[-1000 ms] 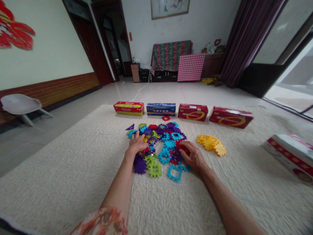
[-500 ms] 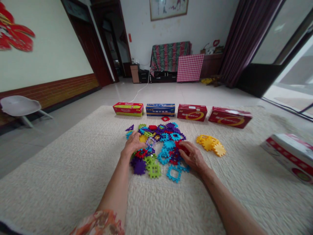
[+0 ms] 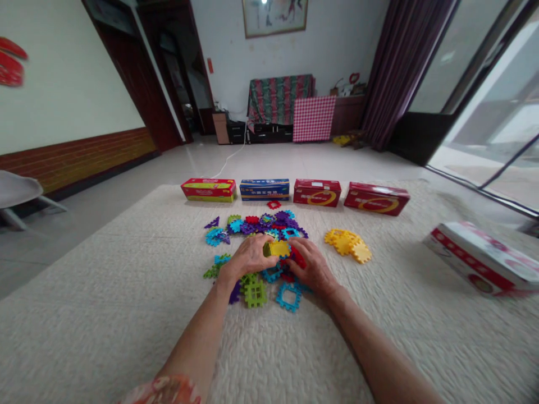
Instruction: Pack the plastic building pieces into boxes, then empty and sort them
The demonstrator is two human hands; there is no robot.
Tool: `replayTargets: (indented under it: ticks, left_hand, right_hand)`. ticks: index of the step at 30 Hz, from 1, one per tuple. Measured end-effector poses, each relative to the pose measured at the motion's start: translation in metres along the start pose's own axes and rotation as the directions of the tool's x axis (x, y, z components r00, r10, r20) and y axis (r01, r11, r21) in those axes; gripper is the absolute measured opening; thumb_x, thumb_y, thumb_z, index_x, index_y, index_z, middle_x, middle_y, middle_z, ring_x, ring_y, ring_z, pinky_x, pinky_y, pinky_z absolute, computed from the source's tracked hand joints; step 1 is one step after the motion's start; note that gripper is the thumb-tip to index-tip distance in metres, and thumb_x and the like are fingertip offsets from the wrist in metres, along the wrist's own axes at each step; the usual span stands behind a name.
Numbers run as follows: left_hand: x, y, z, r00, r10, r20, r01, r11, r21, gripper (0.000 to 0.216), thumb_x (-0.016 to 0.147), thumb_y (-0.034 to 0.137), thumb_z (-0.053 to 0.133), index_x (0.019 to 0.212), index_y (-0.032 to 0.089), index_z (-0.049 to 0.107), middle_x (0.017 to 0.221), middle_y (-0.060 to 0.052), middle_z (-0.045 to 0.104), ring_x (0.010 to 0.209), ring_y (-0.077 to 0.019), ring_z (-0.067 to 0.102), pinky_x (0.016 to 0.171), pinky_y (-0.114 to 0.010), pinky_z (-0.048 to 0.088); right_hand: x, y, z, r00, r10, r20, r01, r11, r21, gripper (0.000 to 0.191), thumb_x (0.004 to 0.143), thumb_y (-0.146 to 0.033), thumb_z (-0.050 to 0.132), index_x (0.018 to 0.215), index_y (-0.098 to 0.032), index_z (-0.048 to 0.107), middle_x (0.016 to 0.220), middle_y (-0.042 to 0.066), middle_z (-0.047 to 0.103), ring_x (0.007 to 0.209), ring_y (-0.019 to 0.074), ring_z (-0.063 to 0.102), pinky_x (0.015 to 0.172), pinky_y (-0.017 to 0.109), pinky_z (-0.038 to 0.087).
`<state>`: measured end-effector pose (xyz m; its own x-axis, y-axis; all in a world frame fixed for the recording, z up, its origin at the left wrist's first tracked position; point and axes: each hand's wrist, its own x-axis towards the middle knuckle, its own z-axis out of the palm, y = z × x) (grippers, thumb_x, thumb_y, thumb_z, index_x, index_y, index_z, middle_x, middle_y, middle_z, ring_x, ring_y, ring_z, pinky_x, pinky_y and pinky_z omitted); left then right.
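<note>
A heap of flat, toothed plastic tiles [image 3: 256, 227] in purple, blue, green and red lies on a cream quilted mat [image 3: 126, 292]. My left hand [image 3: 248, 258] is closed round a yellow tile [image 3: 278, 248] and holds it just above the heap. My right hand [image 3: 309, 266] rests on the heap's right side, fingers curled on red tiles [image 3: 298, 259] and touching the yellow tile's right end. A green tile [image 3: 255, 292] and a blue frame tile [image 3: 288, 296] lie nearest me.
A separate pile of yellow tiles [image 3: 348, 244] lies right of the heap. Several long boxes [image 3: 290, 192] stand in a row behind it, and a red-and-white box [image 3: 480, 259] lies at the right. A white chair [image 3: 17, 193] stands on the floor at the left.
My left hand moved right from the heap's left side and picked up a yellow tile, bringing it to my right hand. The camera view turned a little to the right.
</note>
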<state>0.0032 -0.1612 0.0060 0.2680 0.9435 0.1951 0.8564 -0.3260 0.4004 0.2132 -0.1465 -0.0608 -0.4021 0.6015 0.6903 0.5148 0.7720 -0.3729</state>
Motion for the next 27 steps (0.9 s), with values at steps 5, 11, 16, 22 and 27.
replayTargets:
  ticks: [5,11,16,22,27]
  left_hand:
    - [-0.001,0.007,0.002,0.996,0.058,0.071,-0.050,0.993,-0.104,0.042,0.075,0.035,0.063,0.113,0.020,0.068,0.107,-0.006,0.071,0.098,-0.0228,0.066,0.088,-0.031,0.050]
    - [0.000,-0.008,0.005,0.995,0.092,0.040,-0.092,0.996,-0.022,0.039,0.075,0.023,0.058,0.111,0.019,0.071,0.110,-0.007,0.072,0.103,-0.0239,0.065,0.096,-0.033,0.048]
    - [0.004,-0.025,0.011,0.993,0.122,0.010,-0.122,0.991,0.050,0.044,0.073,0.018,0.057,0.116,0.017,0.068,0.126,-0.009,0.065,0.120,-0.0240,0.058,0.108,-0.033,0.041]
    - [0.008,-0.032,0.014,0.994,0.086,-0.065,-0.083,0.995,0.047,0.038,0.078,0.017,0.054,0.114,0.017,0.068,0.123,-0.008,0.066,0.116,-0.0225,0.060,0.107,-0.034,0.043]
    - [0.009,-0.044,0.015,0.988,0.086,-0.131,-0.079,0.995,0.057,0.033,0.080,0.015,0.052,0.107,0.018,0.070,0.117,-0.008,0.069,0.110,-0.0206,0.063,0.104,-0.033,0.046]
  right_hand:
    - [0.000,0.000,0.001,1.000,-0.018,0.012,0.017,0.998,0.061,0.027,0.089,-0.015,0.047,0.111,-0.024,0.061,0.112,0.009,0.065,0.106,0.0229,0.059,0.093,0.043,0.050]
    - [-0.003,0.004,0.004,0.992,0.125,0.000,-0.125,0.992,0.007,0.021,0.095,-0.024,0.041,0.104,-0.021,0.059,0.092,0.009,0.066,0.089,0.0232,0.061,0.082,0.039,0.051]
    - [-0.002,0.010,0.001,0.964,0.230,-0.131,-0.233,0.973,-0.001,0.034,0.093,-0.027,0.044,0.126,-0.021,0.052,0.104,0.010,0.067,0.094,0.0239,0.063,0.084,0.040,0.051]
    - [0.002,0.040,-0.028,0.861,0.357,-0.362,-0.410,0.909,-0.080,0.041,0.092,-0.030,0.041,0.129,-0.016,0.053,0.096,0.012,0.068,0.088,0.0248,0.064,0.082,0.041,0.050]
    - [-0.009,0.075,-0.058,0.759,0.454,-0.468,-0.586,0.789,-0.185,0.045,0.091,-0.031,0.035,0.124,-0.013,0.058,0.094,0.015,0.068,0.086,0.0263,0.062,0.080,0.041,0.047]
